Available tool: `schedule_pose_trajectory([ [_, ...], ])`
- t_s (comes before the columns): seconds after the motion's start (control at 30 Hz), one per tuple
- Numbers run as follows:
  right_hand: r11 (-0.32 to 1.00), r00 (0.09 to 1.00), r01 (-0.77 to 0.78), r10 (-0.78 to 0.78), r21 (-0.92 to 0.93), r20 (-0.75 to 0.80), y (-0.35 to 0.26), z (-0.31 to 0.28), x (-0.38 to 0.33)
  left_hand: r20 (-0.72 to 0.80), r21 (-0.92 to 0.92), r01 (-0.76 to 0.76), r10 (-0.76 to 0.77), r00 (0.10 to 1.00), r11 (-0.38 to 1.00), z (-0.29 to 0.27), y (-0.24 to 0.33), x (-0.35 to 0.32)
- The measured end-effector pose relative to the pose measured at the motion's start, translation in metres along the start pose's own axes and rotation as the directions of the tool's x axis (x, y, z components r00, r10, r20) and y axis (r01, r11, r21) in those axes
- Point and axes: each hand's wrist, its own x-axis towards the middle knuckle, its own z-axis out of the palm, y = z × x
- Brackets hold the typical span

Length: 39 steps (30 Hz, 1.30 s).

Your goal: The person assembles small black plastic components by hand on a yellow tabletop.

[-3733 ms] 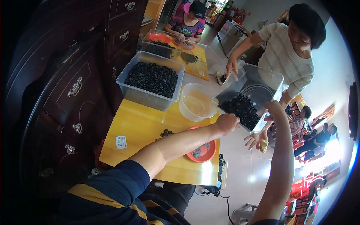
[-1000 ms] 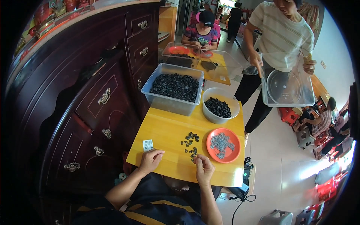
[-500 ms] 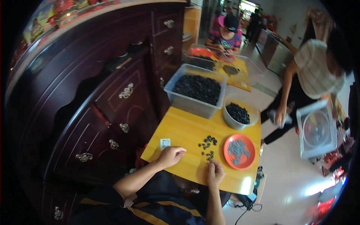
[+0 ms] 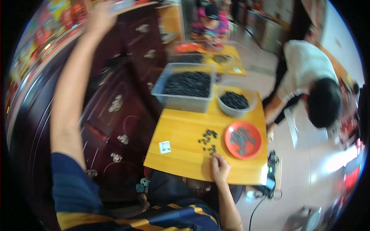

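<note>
Left hand (image 4: 101,20): raised high over the dark wooden cabinet (image 4: 102,120), blurred, near a pale object (image 4: 122,5) at its top; whether its fingers were open or closed, I could not tell.

Right hand (image 4: 220,168): at the near part of the yellow table (image 4: 179,129), fingers curled together; any piece between them could not be made out.

Loose small black pieces (image 4: 208,141): a scatter on the table, just beyond the right hand's fingers.

Red plate (image 4: 255,150): right of the scatter, bearing small grey parts (image 4: 241,138).

Round plastic bowl (image 4: 232,112): behind the plate, part filled with black pieces.

Clear plastic bin (image 4: 185,104): left of the bowl, holding many more.

White label (image 4: 165,147): flat on the table's left side.

Co-worker in a pale top (image 4: 310,67): bent low, right of the table.

Second person (image 4: 211,25): at a farther table (image 4: 233,66).
</note>
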Motion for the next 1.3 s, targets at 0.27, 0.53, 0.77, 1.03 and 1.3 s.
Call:
schedule_pose_trajectory([
  [0.27,0.995,1.0,-0.029,0.03,0.096,-0.008,-0.003,0.003,-0.004,0.403,0.127,0.004,-0.055,0.913,0.992,0.062,-0.095,0.062],
  [0.53,0.999,0.999,0.021,-0.022,0.047,0.027,-0.008,-0.002,-0.003,0.556,0.057,0.147,-0.154,0.817,0.987,0.063,-0.117,0.059],
  [0.77,0.998,0.999,0.013,-0.015,0.065,0.03,-0.007,0.001,-0.003,0.537,0.026,0.06,-0.064,0.841,0.998,0.072,-0.145,0.062],
  [1.03,0.998,1.0,0.02,-0.021,0.051,0.019,-0.01,0.0,-0.003,0.472,0.099,0.174,-0.2,0.859,0.98,0.062,-0.11,0.064],
  [1.3,0.998,0.999,-0.01,0.008,0.059,0.033,-0.006,0.007,0.001,0.275,0.07,0.295,-0.303,0.913,0.953,0.01,-0.043,0.06],
])
